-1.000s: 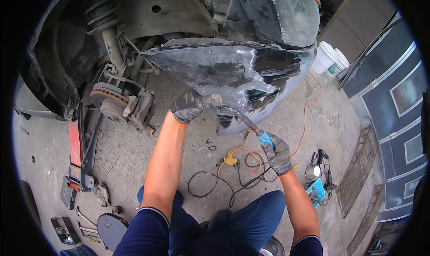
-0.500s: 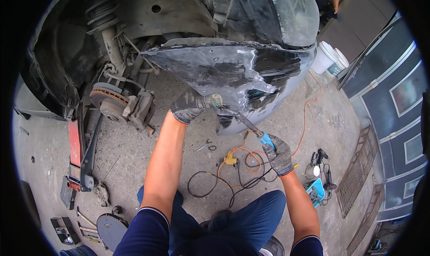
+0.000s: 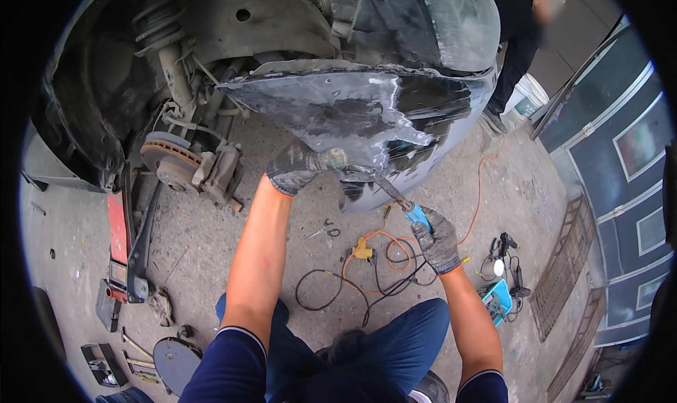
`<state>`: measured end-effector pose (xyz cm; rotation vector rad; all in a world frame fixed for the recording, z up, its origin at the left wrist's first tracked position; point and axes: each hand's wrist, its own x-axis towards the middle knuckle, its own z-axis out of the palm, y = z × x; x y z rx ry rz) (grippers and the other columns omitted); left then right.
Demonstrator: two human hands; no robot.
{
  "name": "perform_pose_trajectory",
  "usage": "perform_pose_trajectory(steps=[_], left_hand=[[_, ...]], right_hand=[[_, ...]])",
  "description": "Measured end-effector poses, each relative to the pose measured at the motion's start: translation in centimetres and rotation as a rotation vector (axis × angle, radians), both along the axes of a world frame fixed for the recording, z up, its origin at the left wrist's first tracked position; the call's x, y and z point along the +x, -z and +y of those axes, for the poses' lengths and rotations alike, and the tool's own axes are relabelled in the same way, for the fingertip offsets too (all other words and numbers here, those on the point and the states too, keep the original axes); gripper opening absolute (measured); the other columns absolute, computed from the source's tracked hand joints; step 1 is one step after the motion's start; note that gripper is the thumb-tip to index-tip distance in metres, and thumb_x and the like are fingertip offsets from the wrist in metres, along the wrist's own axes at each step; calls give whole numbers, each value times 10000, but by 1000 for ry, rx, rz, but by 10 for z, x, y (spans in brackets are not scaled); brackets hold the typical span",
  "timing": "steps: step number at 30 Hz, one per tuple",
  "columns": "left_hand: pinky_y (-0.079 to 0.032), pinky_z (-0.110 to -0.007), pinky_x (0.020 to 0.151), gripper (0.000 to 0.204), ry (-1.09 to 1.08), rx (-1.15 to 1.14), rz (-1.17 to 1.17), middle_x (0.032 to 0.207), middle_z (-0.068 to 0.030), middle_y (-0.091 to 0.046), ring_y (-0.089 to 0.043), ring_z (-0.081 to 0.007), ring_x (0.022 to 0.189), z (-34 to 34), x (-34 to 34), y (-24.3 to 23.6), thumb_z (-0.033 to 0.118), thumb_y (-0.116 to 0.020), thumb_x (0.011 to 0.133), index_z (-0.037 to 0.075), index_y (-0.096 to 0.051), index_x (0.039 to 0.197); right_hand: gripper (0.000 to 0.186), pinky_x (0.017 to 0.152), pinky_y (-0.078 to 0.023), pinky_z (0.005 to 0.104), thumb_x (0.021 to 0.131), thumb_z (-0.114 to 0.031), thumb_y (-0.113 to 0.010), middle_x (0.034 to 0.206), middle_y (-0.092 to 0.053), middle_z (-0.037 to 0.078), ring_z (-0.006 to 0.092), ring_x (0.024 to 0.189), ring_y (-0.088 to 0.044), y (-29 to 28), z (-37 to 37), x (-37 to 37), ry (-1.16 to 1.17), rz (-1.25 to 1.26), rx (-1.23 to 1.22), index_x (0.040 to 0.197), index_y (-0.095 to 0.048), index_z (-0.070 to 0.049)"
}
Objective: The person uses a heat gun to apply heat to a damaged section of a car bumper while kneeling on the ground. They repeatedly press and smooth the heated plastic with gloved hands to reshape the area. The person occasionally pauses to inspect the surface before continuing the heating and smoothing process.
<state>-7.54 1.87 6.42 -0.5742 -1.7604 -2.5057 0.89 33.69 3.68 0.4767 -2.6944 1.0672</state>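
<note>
A grey, scuffed car bumper [image 3: 310,114] with jagged pale crack lines and dark bare patches lies in front of me. My left hand [image 3: 307,169], in a dark knitted glove, is closed around its lower edge; the fingertips are partly hidden. In the matching glove, my right hand [image 3: 438,242] grips the blue handle of a soldering iron [image 3: 417,214]. Its metal shaft slants up and left to the bumper near my left fingers. Whether the tip touches the plastic I cannot tell.
Orange and black cables with a yellow connector [image 3: 362,249] lie beneath my hands, near scissors [image 3: 324,229]. A brake disc [image 3: 169,156] and red jack [image 3: 118,227] stand left. At right are a blue tray [image 3: 498,301] and white bucket [image 3: 525,96]; another person's leg [image 3: 518,61] is beyond the bumper.
The other person has stepped further into view at the upper right, partly covering the buckets. My hands and the soldering iron have shifted only slightly left.
</note>
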Motion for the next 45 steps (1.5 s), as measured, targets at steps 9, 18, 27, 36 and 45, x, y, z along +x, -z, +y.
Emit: perform_pose_trajectory(steps=[9, 18, 27, 36, 45], left_hand=[[-443, -344, 943, 727, -73, 0, 151, 1211, -86, -566, -515, -200, 1092, 3, 5, -3, 198, -846, 682, 25, -489, 1291], [-408, -394, 996, 870, -102, 27, 87, 1261, -85, -522, -471, -234, 1163, 11, 9, -10, 329, -896, 606, 48, -470, 1310], [-428, -353, 973, 719, -439, -96, 140, 1199, -76, -556, -523, -215, 1098, 33, 38, -50, 210, -859, 669, 32, -495, 1262], [-419, -312, 945, 526, -760, -91, 172, 1169, -52, -571, -520, -166, 1060, 29, 48, -71, 318, -721, 844, 46, -523, 1247], [-401, -365, 1017, 704, -410, 144, 68, 1256, -99, -545, -517, -237, 1142, 3, 40, -60, 342, -771, 781, 30, -443, 1320]], right_hand=[[323, 776, -514, 372, 864, -289, -635, 967, -672, 164, 317, 893, -654, -1, -3, 6, 53, -53, -72, 1088, -648, -56], [323, 751, -511, 363, 884, -286, -613, 938, -671, 176, 311, 862, -660, -4, 3, 12, 28, -6, 35, 1080, -635, -31], [273, 639, -494, 392, 890, -315, -576, 794, -659, 148, 320, 731, -647, 60, 27, 96, 89, -157, -58, 983, -652, -70], [271, 600, -470, 375, 904, -310, -573, 714, -615, 129, 273, 636, -602, 159, 24, 158, 175, -257, -216, 930, -630, -46], [182, 445, -381, 263, 945, -228, -553, 601, -522, -10, 83, 487, -479, 270, 33, 183, 298, -386, -556, 924, -627, -63]])
